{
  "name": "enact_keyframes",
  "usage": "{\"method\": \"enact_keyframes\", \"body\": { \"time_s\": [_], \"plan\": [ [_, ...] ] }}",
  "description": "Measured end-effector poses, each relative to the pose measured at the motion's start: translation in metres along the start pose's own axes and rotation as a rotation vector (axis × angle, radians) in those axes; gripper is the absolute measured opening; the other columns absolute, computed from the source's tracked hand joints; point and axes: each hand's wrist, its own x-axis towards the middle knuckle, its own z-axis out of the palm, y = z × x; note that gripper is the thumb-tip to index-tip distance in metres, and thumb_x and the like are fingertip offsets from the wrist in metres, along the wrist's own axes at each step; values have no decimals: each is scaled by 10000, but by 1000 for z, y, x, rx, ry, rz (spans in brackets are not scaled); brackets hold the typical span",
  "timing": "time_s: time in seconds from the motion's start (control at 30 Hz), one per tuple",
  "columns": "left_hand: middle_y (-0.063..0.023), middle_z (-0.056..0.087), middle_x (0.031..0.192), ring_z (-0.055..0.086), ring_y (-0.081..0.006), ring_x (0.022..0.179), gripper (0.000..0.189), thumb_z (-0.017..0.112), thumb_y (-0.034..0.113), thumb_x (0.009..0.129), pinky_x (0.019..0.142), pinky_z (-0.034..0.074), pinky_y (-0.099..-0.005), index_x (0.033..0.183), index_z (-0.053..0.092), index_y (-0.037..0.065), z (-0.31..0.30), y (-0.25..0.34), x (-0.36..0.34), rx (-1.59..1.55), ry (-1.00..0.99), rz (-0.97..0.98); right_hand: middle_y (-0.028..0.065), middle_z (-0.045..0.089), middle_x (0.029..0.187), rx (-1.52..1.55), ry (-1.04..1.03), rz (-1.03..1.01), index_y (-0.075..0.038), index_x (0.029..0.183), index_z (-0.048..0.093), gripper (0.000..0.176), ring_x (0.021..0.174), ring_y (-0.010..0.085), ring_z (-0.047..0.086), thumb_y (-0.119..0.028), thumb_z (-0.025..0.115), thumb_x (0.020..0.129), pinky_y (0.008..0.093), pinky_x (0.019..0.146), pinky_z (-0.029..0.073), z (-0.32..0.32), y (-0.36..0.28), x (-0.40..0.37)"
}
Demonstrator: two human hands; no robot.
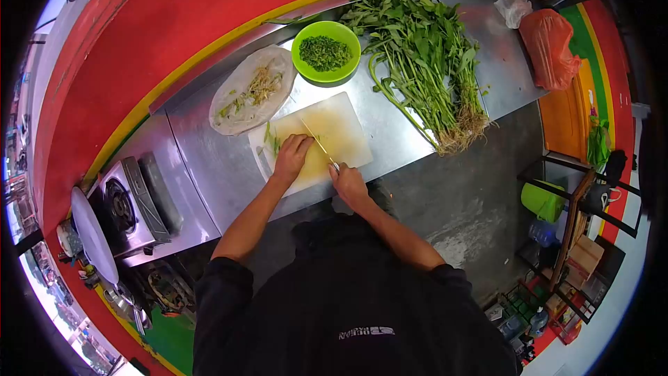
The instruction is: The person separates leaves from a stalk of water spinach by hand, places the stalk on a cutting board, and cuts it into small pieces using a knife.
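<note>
Right hand (349, 184): fingers wrapped round knife (320, 143). Left hand (293, 157): fingers bunched beside it, cutting board (346, 124) beneath (can't tell what's pinched).

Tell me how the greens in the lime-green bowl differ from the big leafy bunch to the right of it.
The bowl greens are chopped into small bits; the leafy bunch has long, whole stems. The bowl greens sit inside the bowl; the leafy bunch lies loose on the metal counter. The leafy bunch still has stringy roots; the bowl greens show none. Both are green.
</note>
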Motion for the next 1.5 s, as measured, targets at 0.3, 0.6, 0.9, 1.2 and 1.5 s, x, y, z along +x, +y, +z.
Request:
{"method": "enact_keyframes", "body": {
  "time_s": [0.3,0.6,0.9,1.2,1.5],
  "plan": [
    [-107,633,1013,616,-284,952,331,644,21,759,824,498,-400,1087,686,29,-6,0,-2,85,-74,23,307,627,681,13,122,-108,46,855,610,498,655,475,655,-435,578,980,546,579,534,1,-6,9],
    [-106,634,985,616,-284,938,296,631,28,776,806,507,-386,1063,700,36,-5,3,-2,55,-34,-17,265,612,626,-120,242,-225,25,784,595,472,567,429,647,-408,609,972,512,491,518,12,7,1],
    [-82,624,989,608,-255,941,364,619,31,755,808,496,-371,1108,706,43,-4,1,-6,63,-29,-40,260,598,591,-43,268,-238,17,771,589,483,565,437,649,-422,604,971,502,476,519,16,3,11],
    [-90,630,1032,608,-265,973,337,613,43,778,834,502,-368,1105,694,34,-8,2,-6,78,-81,-21,303,631,674,-57,162,-127,28,806,617,492,640,454,668,-432,587,977,531,551,536,13,-4,8],
    [-110,629,1021,609,-289,960,343,608,22,774,839,515,-381,1110,678,15,-6,2,-6,19,-39,-37,317,643,722,90,91,-92,83,873,633,499,685,505,648,-400,581,983,556,621,531,7,-3,5]
  ]
}}
